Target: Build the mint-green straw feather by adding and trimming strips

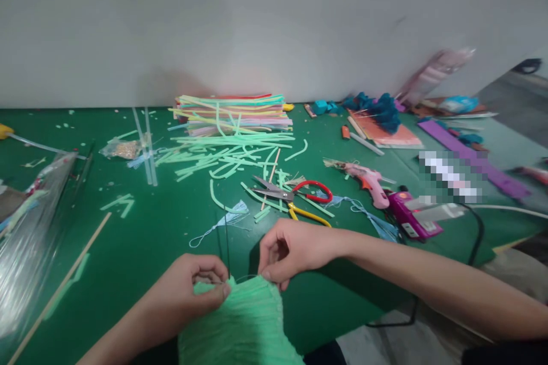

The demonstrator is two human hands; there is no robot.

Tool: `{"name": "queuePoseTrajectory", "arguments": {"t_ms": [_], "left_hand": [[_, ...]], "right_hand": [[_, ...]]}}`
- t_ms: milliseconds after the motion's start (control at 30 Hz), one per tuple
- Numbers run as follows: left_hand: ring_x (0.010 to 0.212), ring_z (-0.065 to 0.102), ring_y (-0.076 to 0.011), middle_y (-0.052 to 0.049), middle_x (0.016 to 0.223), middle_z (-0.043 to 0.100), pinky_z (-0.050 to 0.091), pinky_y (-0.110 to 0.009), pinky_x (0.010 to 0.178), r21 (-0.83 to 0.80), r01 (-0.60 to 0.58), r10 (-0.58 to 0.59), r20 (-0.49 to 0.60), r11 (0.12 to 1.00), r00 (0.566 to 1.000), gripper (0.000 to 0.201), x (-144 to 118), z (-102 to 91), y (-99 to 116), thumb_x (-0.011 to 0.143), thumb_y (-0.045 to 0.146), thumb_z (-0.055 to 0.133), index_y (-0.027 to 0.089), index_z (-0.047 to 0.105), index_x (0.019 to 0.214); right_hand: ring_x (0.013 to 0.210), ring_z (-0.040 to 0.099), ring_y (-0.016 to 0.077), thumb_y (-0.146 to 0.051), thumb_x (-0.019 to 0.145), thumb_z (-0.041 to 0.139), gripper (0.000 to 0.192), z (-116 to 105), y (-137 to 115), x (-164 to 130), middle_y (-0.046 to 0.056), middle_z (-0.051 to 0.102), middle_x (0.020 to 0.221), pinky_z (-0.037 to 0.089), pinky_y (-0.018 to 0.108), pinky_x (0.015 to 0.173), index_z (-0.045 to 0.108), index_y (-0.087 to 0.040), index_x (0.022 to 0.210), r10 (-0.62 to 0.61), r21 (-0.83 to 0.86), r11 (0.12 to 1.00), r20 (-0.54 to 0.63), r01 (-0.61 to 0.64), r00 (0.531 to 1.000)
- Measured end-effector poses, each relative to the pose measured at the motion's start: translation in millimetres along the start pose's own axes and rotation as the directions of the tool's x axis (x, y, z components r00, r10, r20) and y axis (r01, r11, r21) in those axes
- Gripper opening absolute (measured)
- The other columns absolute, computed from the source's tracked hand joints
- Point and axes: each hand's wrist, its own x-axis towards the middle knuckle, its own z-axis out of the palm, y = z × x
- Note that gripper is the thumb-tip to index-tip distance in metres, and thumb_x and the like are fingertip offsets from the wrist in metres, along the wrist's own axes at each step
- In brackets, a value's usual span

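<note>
A mint-green ribbed, fuzzy piece (240, 325) is at the bottom middle, its lower part cut off by the frame. My left hand (188, 291) pinches its upper left corner, thumb against fingers. At the upper right corner my right hand (295, 254) is closed in a pinch on the same piece. A thin wire or thread runs along the top edge between both hands. One thin dark rod (228, 245) rises from that edge beside my left fingertips. Just beyond lies a light blue tassel (231, 217). Scissors (291, 197) with one red and one yellow handle lie open past my right hand.
Cut green fuzzy stems (231, 151) lie before a stack of multicoloured stems (240, 111) by the wall. To the right are a pink glue gun (370, 182), a purple box (411, 217) and a cable (479, 234). A wooden stick (64, 285) and plastic wrap (34, 262) lie left.
</note>
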Motion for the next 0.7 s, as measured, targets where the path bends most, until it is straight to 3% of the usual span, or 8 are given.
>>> {"name": "queuePoseTrajectory", "arguments": {"t_ms": [400, 700], "left_hand": [[0.075, 0.059, -0.0179, 0.000, 0.074, 0.065, 0.044, -0.027, 0.072, 0.020, 0.001, 0.000, -0.024, 1.000, 1.000, 0.014, -3.3, 3.4, -0.2, 0.078, 0.030, 0.059, 0.018, 0.063, 0.073], [0.074, 0.059, -0.0169, 0.002, 0.071, 0.063, 0.046, -0.028, 0.078, -0.030, -0.009, 0.009, -0.022, 1.000, 1.000, 0.013, -2.4, 3.8, -2.7, 0.077, 0.029, 0.060, 0.018, 0.063, 0.072]], "right_hand": [[0.059, 0.066, 0.0072, -0.020, 0.074, 0.071, 0.009, -7.4, -3.3, 6.0, -0.003, 0.068, 0.065, 0.056, 0.017, 0.061, 0.068, -0.013, 0.079, 0.022, -0.093, 0.996, 0.071, -0.015, 0.997], [0.059, 0.058, 0.0074, -0.020, 0.067, 0.070, 0.012, -3.6, -4.2, 4.5, -0.002, 0.064, 0.064, 0.045, 0.016, 0.055, 0.068, -0.013, 0.076, -0.079, -0.317, 0.946, -0.016, 0.070, 0.997]]}}
